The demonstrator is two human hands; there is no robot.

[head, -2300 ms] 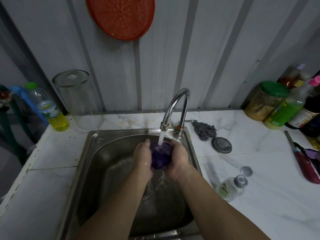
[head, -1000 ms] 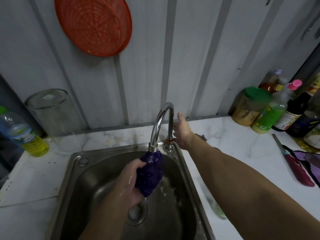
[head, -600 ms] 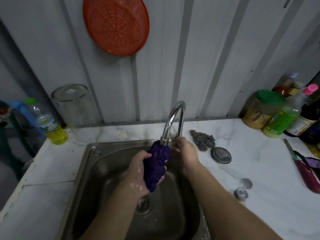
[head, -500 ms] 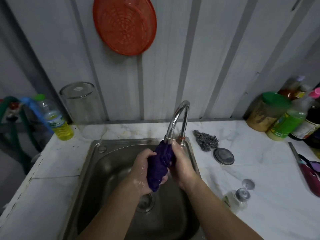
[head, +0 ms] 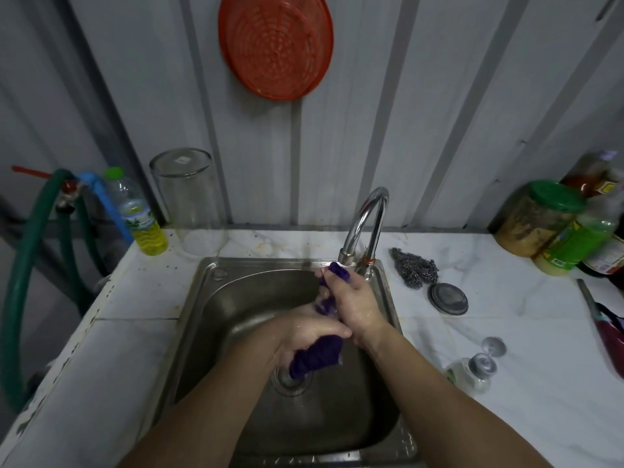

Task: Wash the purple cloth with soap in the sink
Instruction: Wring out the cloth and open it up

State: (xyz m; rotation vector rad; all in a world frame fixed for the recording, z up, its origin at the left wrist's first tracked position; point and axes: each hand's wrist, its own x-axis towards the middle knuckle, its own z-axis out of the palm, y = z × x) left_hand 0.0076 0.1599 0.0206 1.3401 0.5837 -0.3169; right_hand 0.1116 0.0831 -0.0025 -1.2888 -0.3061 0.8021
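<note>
**Cloth stretched between both hands over the sink**

Half a second on, the left hand (head: 305, 336) has dropped toward the drain, pulling the purple cloth (head: 315, 358) out long below the tap (head: 366, 224). At far left a yellow-filled bottle (head: 140, 217) and an upturned glass jar (head: 190, 201) stand on the worktop (head: 506, 332). Over the sink (head: 236, 298), the left hand is clenched around the cloth's lower end; the right hand (head: 354, 302) is closed on its upper end by the spout. A steel scourer (head: 417, 271) lies to the right.

A modest home kitchen: steel sink (head: 216, 298), marble counter (head: 506, 332), sauce bottles (head: 587, 238), scouring pad (head: 416, 271).
</note>
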